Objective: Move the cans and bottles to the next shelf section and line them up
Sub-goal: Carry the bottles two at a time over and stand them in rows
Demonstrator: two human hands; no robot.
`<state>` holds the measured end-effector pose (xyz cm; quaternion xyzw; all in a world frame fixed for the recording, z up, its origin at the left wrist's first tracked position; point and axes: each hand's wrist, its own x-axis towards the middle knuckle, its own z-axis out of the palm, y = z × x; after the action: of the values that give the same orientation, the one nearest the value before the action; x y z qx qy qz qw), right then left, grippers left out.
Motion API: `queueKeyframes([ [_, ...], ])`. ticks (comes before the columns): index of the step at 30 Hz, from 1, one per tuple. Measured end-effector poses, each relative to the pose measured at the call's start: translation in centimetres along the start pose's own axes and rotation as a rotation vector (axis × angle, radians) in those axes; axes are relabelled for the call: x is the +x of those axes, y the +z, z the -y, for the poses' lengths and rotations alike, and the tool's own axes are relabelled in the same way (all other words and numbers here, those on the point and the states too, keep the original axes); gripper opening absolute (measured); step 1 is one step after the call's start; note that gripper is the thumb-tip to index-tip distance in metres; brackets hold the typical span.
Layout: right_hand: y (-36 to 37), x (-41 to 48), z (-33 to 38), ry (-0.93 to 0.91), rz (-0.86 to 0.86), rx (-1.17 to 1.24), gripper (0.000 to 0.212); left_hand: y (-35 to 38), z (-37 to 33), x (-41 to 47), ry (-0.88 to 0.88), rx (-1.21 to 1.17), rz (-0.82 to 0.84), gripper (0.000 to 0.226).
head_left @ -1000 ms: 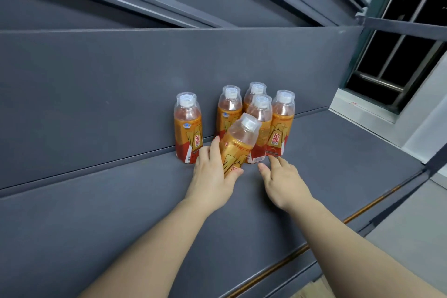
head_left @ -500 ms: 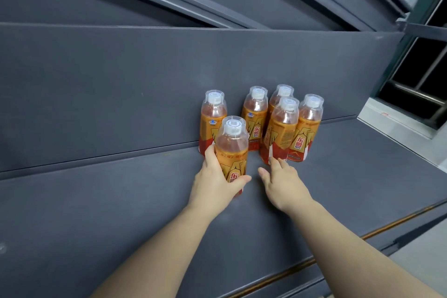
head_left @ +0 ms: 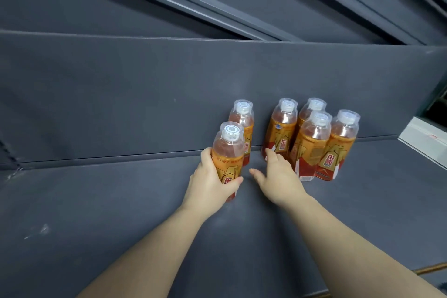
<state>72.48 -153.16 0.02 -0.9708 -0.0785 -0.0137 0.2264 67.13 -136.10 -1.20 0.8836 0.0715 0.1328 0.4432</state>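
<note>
On the shelf (head_left: 96, 201), left hand (head_left: 210, 184) grips a bottle (head_left: 227, 152), now shifted leftward toward the line-up; right hand (head_left: 278, 176) spread, empty.

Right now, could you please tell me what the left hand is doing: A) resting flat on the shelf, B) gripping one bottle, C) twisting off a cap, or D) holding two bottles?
B: the left hand curls fingers and thumb round the front bottle, which stands left of the cluster of four bottles.
</note>
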Motion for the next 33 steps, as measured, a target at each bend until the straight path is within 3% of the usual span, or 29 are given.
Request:
queueKeyframes([
  [11,2.1,4.7,2.6,0.089,0.023,0.342,0.105,-2.4,2.4,2.8,-0.116,0.015,-0.146,0.091],
  [16,3.0,6.8,3.4,0.07,-0.083,0.459,0.102,-2.7,3.4,4.1,-0.135,-0.011,-0.173,0.092],
  [22,3.6,7.8,4.1,0.09,-0.132,0.577,0.077,-2.4,4.2,5.3,-0.127,-0.068,-0.158,0.093],
  [33,4.4,7.3,4.5,0.095,-0.202,0.632,0.074,-2.0,5.0,5.6,-0.128,-0.131,-0.145,0.093],
])
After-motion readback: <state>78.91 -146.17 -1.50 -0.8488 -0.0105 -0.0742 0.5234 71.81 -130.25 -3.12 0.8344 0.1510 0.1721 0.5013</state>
